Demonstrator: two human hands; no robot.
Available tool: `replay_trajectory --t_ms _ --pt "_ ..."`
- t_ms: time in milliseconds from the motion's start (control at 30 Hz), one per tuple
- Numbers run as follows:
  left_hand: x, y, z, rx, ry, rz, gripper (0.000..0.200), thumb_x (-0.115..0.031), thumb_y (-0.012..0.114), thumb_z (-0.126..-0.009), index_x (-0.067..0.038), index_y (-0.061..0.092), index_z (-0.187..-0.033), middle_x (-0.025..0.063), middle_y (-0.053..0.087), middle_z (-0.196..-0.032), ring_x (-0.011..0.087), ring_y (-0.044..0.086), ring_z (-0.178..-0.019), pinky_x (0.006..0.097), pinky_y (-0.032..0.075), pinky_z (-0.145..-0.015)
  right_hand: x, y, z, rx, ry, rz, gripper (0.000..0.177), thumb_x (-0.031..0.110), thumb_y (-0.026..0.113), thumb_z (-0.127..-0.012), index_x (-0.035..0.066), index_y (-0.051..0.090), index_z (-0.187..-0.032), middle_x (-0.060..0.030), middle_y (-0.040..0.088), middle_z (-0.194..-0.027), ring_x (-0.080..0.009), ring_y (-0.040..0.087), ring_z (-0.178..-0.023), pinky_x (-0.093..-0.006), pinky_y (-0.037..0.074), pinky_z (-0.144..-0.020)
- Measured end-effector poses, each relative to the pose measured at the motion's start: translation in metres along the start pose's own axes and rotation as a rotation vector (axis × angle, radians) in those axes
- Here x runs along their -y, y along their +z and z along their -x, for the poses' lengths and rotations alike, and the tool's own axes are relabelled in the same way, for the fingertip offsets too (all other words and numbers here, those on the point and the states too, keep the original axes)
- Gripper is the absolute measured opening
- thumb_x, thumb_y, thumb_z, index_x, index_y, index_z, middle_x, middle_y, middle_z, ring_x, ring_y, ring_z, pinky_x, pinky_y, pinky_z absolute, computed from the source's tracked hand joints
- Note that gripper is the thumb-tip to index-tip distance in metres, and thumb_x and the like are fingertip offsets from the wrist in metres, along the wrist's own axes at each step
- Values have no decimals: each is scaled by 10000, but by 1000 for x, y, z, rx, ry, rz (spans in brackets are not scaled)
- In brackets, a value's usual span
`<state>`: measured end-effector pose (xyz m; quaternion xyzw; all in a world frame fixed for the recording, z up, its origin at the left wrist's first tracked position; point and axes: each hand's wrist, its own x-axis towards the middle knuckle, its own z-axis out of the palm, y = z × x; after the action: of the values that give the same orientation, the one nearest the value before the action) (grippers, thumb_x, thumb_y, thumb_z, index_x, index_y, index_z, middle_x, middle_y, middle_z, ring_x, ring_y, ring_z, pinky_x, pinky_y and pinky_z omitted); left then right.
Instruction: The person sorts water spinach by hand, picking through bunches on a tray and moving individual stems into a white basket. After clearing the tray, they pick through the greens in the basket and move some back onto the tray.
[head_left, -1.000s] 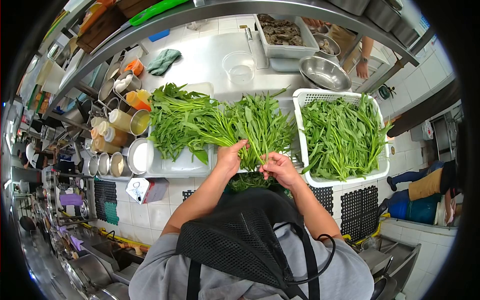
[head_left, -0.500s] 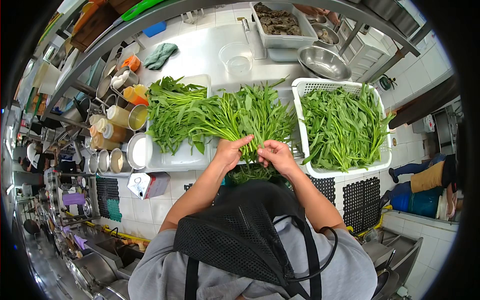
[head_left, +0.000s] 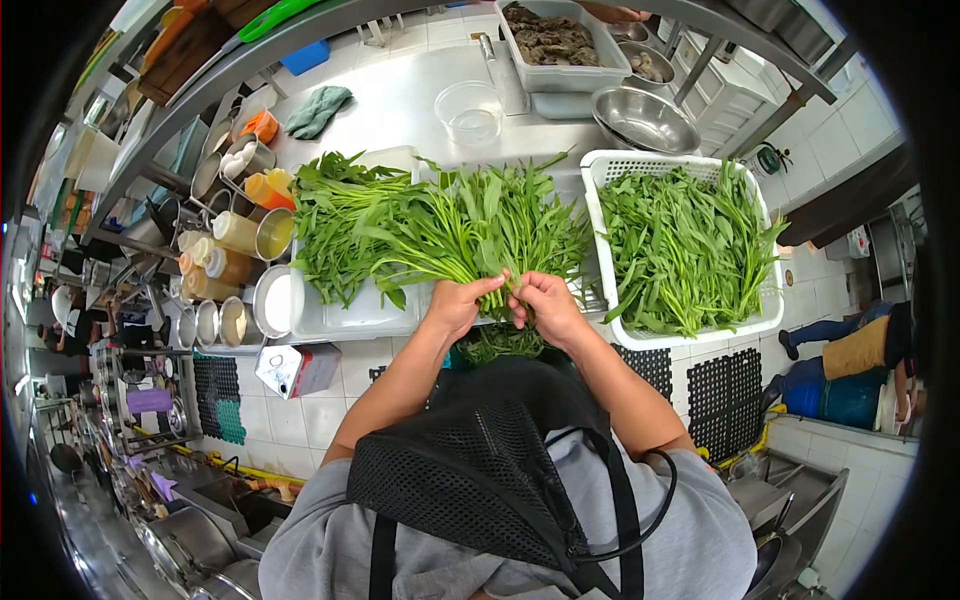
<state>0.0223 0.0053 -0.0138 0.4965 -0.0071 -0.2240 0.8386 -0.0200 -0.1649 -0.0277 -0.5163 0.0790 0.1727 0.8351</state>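
Hands [head_left: 459, 304] curled, gripping leafy stems [head_left: 462, 262].

Metal table [head_left: 400, 112] bearing cloth [head_left: 318, 112], clear bowl [head_left: 472, 126]

Left fingers [head_left: 487, 286] mostly hidden behind leafy stems [head_left: 455, 263]

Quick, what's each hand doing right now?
Left hand: closed, holding a bunch of leafy greens.
Right hand: closed, pinching at the leafy greens near the left hand.
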Motion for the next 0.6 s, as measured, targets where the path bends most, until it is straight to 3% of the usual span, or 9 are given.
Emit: replay_trajectory --t_ms 167,333,400,533,600 --pt "8 -8 -4 117 71 78 206 -6 640 -825 16 607 -1028 98 638 -959 213 603 -924 346 488 -811 2 -1 0 -7 148 -501 62 83 521 -901 36 541 -866 -39 532 -736 -128 471 -596 -290 413 -537" --pt "-4 -12 -2 45 53 156 177 -37 621 -855 14 604 -1023 102 633 -940 227 607 -896 350 493 -808 2 -18 7 -14 47 -401 86 97 538 -901 22 558 -865 -50 558 -743 -123 493 -592 -289 435 -542" --pt "-6 -20 -6 22 -88 241 172 -57 619 -864 14 602 -1019 103 632 -932 225 613 -865 353 497 -804 -4 -23 11 -70 42 35 93 99 548 -904 17 569 -866 -53 583 -737 -109 511 -563 -282 450 -530" --pt "-10 -23 -9 -3 -93 259 172 -53 619 -863 17 602 -1020 109 632 -916 218 618 -826 362 509 -763 -30 -36 19 -51 53 432 170 167 567 -912 13 574 -840 -22 596 -694 -88 542 -571 -264 455 -534" --pt "-15 -21 -8 -5 -70 228 184 -37 626 -850 21 601 -1023 117 635 -930 214 620 -797 369 514 -739 -40 -42 25 -73 46 548 180 164 600 -873 3 569 -799 -55 593 -653 -133 562 -578 -293 453 -551"
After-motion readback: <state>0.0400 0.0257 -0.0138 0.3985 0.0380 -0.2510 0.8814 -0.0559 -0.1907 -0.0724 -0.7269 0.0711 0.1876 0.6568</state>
